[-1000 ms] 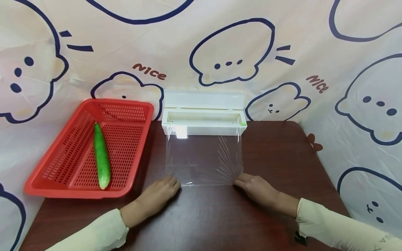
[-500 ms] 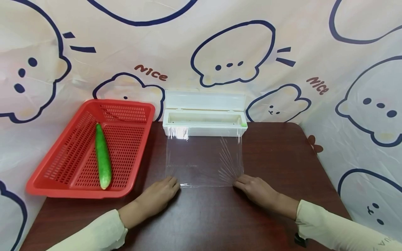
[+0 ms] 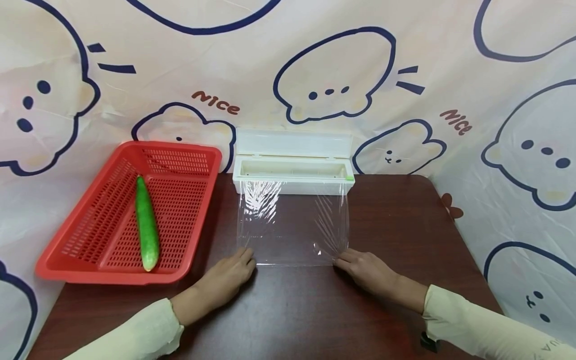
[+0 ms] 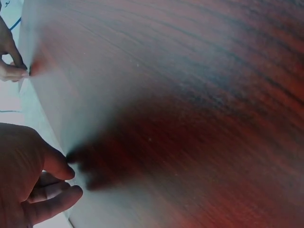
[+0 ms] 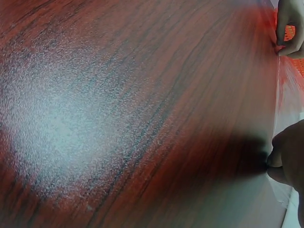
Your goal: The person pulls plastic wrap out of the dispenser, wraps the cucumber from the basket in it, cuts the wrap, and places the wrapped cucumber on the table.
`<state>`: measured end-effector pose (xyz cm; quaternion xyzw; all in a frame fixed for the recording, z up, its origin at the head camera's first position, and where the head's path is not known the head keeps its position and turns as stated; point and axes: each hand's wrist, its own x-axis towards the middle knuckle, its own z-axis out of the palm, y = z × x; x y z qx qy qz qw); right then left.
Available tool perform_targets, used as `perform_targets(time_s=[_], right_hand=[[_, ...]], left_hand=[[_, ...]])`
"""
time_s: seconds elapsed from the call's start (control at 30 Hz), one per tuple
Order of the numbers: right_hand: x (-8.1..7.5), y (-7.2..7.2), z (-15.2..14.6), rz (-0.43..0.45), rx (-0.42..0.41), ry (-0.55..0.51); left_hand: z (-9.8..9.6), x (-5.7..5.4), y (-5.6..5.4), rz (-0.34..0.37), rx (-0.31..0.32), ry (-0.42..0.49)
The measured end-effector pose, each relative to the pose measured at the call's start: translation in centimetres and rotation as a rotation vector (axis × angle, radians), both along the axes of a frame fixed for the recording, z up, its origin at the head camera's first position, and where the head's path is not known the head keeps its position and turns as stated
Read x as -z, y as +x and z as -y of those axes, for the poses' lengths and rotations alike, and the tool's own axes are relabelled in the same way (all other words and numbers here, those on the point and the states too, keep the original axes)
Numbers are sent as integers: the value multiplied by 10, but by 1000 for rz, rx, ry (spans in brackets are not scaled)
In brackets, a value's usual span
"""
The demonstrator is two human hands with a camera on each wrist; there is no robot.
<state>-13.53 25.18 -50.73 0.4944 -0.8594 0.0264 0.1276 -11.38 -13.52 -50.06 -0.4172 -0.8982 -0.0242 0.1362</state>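
Apparently, the left hand (image 3: 228, 276) and right hand (image 3: 366, 270) pinched clear plastic film (image 3: 292, 225), drawn out but uncut at the far white oblong box (image 3: 294, 167).

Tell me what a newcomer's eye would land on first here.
Most likely the bright red basket at the left of the table, with a long green cucumber lying in it. Next, the clear film at the centre, pinched along its near edge by the left grip and right grip, stretching back to an open white box.
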Motion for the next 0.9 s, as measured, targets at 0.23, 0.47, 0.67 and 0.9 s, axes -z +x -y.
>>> perform_targets(time_s=[0.23, 0.47, 0.67, 0.9], right_hand=[[2, 2, 0, -15, -24, 13], [3, 3, 0, -21, -24, 13], [4, 3, 0, -14, -16, 15], [4, 3, 0, -29, -17, 22]], left_hand=[[4, 0, 3, -1, 4, -39], [6, -1, 6, -31, -5, -45], [1, -13, 6, -91, -17, -33], [12, -60, -2, -140, -147, 184]])
